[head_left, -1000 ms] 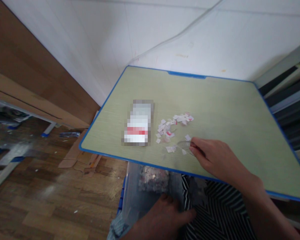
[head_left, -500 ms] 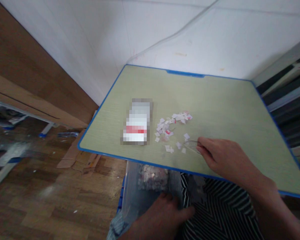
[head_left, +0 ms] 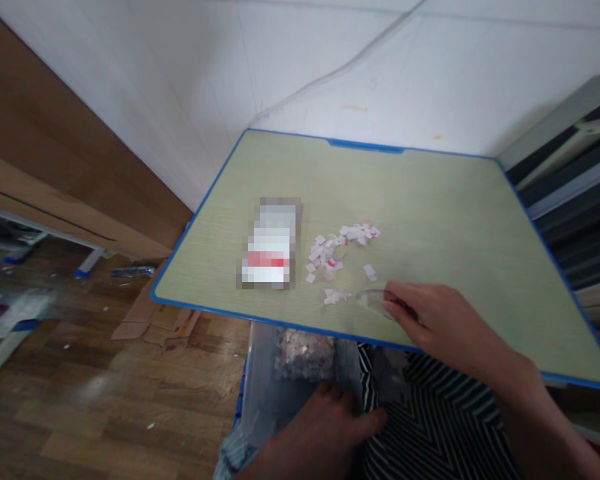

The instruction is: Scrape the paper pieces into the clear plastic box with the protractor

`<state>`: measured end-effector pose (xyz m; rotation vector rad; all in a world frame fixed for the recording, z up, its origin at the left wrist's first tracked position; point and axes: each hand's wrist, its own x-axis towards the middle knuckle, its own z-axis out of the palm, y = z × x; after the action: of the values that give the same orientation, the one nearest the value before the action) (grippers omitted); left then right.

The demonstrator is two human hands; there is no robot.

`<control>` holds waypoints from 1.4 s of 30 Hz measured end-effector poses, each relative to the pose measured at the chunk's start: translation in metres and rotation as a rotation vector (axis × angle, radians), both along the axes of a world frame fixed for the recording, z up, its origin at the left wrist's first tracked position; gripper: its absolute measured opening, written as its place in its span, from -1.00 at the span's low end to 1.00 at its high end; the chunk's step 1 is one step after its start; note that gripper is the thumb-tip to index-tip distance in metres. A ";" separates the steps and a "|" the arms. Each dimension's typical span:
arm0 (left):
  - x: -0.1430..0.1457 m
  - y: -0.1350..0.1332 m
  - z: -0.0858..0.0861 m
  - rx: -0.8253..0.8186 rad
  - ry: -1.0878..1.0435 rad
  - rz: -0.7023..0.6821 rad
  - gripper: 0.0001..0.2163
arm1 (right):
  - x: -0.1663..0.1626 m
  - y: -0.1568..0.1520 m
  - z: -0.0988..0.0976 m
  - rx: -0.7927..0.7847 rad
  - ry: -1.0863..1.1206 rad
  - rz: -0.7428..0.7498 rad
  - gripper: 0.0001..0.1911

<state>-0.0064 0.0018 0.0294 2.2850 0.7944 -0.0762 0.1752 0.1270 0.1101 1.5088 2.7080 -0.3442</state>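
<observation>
Green table (head_left: 455, 207), tub (head_left: 265, 407) at 7 o'clock. Left hand (head_left: 325, 421)'s by the tub, can't tell if gripping; right hand (head_left: 427, 308), nearer, pinches a clear strip (head_left: 373, 300). Paper scraps (head_left: 322, 252) sit 9–10 o'clock from those fingers (head_left: 393, 293), mostly strung 8-to-2.

- Right hand (head_left: 423, 308), thumb (head_left: 391, 308) and fingers (head_left: 405, 289) pinched together, pointing left
- Right forearm (head_left: 535, 393) slanting in from near right
- Left hand (head_left: 333, 419) nearer, back up, fingers curled, thumb spread right
- Left forearm (head_left: 275, 460) in from the near edge

Cable (head_left: 347, 65) along white wall (head_left: 290, 47) — cardboard (head_left: 137, 319) on floor (head_left: 180, 393).
</observation>
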 end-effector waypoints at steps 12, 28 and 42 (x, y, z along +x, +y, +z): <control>0.000 -0.001 0.002 0.005 -0.020 0.030 -0.59 | -0.006 0.000 -0.001 0.041 -0.025 -0.016 -0.77; -0.001 -0.004 -0.003 0.024 -0.044 0.049 -0.54 | -0.009 0.004 0.004 0.109 -0.153 0.120 -0.75; 0.000 -0.001 -0.001 -0.003 -0.023 0.035 -0.58 | -0.004 0.010 0.008 0.265 -0.292 0.121 -0.78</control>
<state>-0.0062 0.0007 0.0282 2.2644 0.8209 -0.0347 0.1711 0.1368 0.1179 1.3119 2.6675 0.2296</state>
